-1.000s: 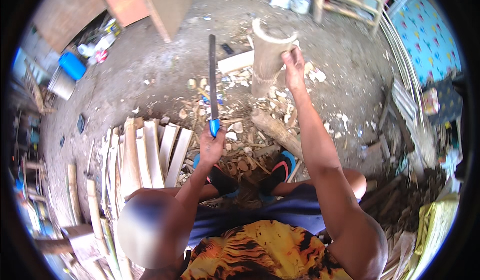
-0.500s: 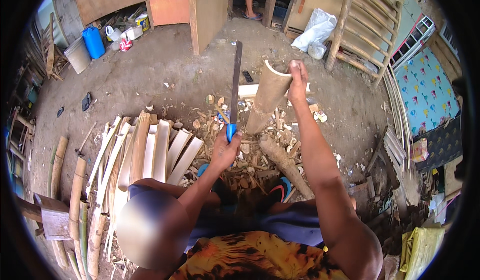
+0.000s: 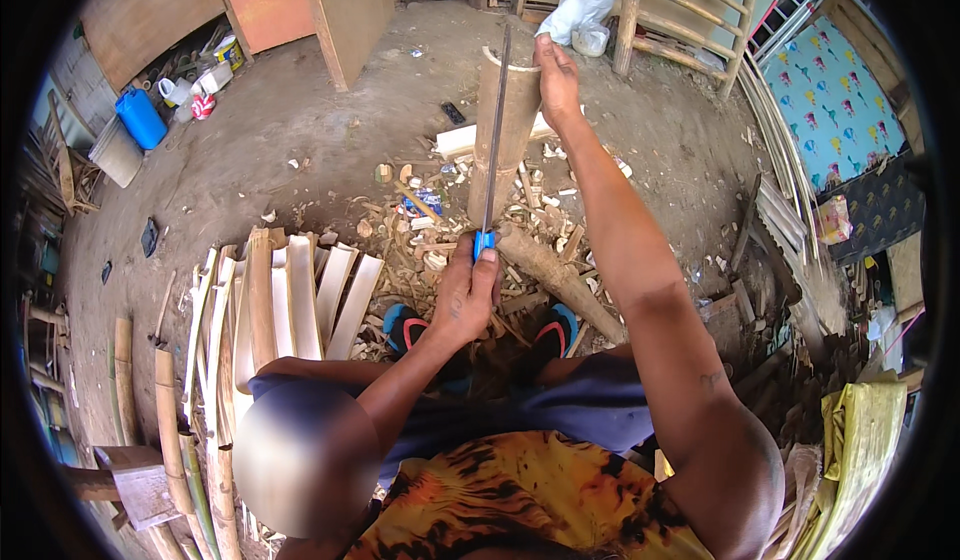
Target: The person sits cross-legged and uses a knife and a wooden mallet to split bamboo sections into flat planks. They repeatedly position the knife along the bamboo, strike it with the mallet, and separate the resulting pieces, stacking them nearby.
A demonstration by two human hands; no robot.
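Note:
My left hand point(image 3: 466, 290) is closed around the blue handle of a machete point(image 3: 484, 244), its long dark blade pointing away from me. That blade lies in line with the upper edge of a split bamboo piece point(image 3: 518, 120); whether it touches cannot be told. The bamboo stands nearly upright, with its lower end by a thick log point(image 3: 562, 282) on the ground. My right hand point(image 3: 558, 78) grips the right side of its curved top rim, fingers wrapped over the edge.
Split bamboo strips point(image 3: 300, 290) are stacked left of my feet. Chips point(image 3: 440, 250) litter the ground around the log. A spade-like blade point(image 3: 140, 485) sits lower left. Farther off are a blue jug point(image 3: 141, 118), a white sack point(image 3: 585, 0) and a bamboo bench point(image 3: 690, 10).
The machete has swung right, from beside the bamboo to in front of it, its blade now turned edge-on. My right hand still holds the rim. The whole view has shifted slightly.

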